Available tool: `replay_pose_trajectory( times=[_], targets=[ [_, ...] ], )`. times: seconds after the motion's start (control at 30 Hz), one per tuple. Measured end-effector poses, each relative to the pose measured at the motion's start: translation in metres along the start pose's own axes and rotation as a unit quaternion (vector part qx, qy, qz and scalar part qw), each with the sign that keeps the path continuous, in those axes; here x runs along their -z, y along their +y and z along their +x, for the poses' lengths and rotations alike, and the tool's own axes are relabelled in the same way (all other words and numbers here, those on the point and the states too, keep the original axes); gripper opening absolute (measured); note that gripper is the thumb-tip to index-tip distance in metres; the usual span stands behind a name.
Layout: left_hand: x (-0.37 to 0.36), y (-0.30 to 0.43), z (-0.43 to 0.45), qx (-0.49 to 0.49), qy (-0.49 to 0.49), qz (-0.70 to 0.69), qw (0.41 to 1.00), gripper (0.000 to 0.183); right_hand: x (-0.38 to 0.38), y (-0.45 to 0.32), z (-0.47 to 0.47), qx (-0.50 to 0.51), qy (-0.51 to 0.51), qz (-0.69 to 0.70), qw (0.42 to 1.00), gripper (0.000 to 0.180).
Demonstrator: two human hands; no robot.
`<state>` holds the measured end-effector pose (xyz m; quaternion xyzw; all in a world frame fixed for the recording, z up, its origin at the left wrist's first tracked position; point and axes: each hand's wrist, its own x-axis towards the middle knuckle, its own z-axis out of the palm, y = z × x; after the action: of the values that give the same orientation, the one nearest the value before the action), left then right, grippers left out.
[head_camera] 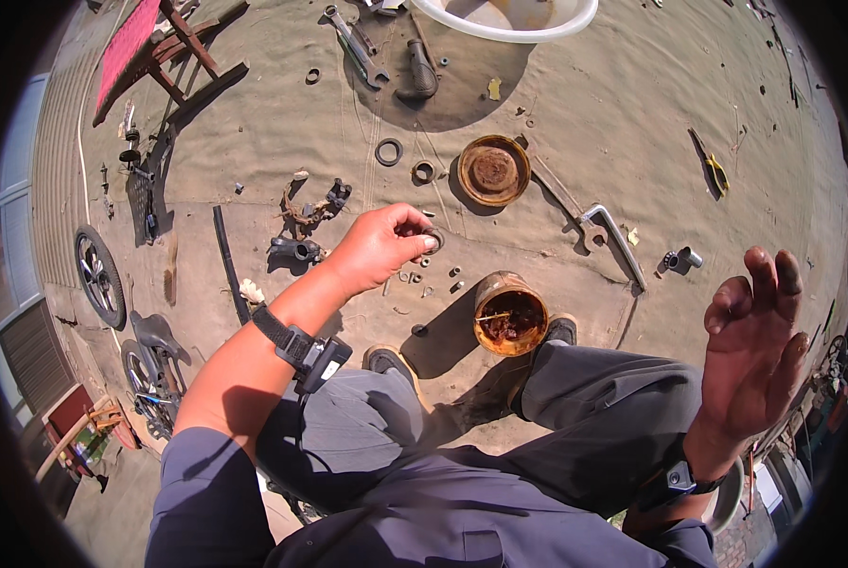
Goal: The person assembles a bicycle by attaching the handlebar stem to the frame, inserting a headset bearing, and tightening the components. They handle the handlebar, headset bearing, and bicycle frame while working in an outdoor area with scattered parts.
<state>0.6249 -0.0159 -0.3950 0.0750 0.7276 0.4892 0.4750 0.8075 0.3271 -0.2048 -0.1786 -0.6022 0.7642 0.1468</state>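
Note:
Between the thumb and fingers of my left hand point(394, 245) is a small dark metal ring point(434, 241), held above the ground cloth. My right hand point(754, 348) is raised at the right with its palm turned up, fingers apart and dark smudges on the fingertips; nothing lies in it. A rusty can point(511, 316) of reddish-brown grease, with a thin stick in it, stands by my right shoe. Its round rusty lid point(493, 170) lies farther off. Small nuts and metal bits point(415, 277) are scattered below my left hand.
Beyond the lid lie a black ring point(388, 152), a combination wrench point(356, 48) and a white basin point(507, 21). An open-end wrench point(562, 195) and a bent steel bar point(619, 245) are at the right. Bicycle parts point(303, 250) and a black tube point(230, 264) lie left.

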Motion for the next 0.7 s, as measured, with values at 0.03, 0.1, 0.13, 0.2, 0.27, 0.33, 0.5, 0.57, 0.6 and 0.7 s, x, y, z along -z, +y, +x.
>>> replay_pose_trajectory(
  times=[0.03,0.1,0.13,0.2,0.27,0.33,0.5,0.57,0.6,0.7],
  targets=[
    [0.003,0.010,-0.012,0.003,0.006,-0.028,1.000,0.022,-0.002,0.001,0.001,-0.003,-0.004,0.006,1.000,0.079],
    [0.008,0.026,-0.035,-0.004,0.014,-0.092,0.996,0.022,-0.005,0.002,0.003,-0.002,-0.017,0.012,1.000,0.078],
    [0.009,0.032,-0.043,-0.006,0.022,-0.085,0.996,0.024,-0.006,0.002,0.004,-0.001,-0.025,0.014,1.000,0.078],
    [0.007,0.041,-0.054,-0.022,0.045,-0.121,0.991,0.023,-0.009,0.002,0.005,0.001,-0.031,0.009,0.999,0.077],
    [0.001,0.044,-0.063,-0.037,0.065,-0.168,0.983,0.022,-0.011,0.004,0.007,0.002,-0.029,0.000,1.000,0.076],
    [-0.003,0.044,-0.067,-0.036,0.075,-0.186,0.979,0.021,-0.013,0.006,0.009,-0.001,-0.031,-0.005,0.999,0.076],
    [-0.002,0.039,-0.071,-0.043,0.080,-0.203,0.975,0.022,-0.015,0.010,0.014,-0.009,-0.045,-0.009,0.999,0.079],
    [0.000,0.038,-0.072,-0.049,0.078,-0.211,0.973,0.022,-0.015,0.012,0.016,-0.011,-0.054,-0.004,0.998,0.079],
    [0.000,0.037,-0.072,-0.046,0.080,-0.214,0.973,0.023,-0.015,0.012,0.016,-0.012,-0.054,-0.008,0.998,0.079],
    [0.001,0.036,-0.072,-0.050,0.084,-0.226,0.969,0.026,-0.015,0.012,0.017,-0.012,-0.057,-0.007,0.998,0.079]
  ],
)
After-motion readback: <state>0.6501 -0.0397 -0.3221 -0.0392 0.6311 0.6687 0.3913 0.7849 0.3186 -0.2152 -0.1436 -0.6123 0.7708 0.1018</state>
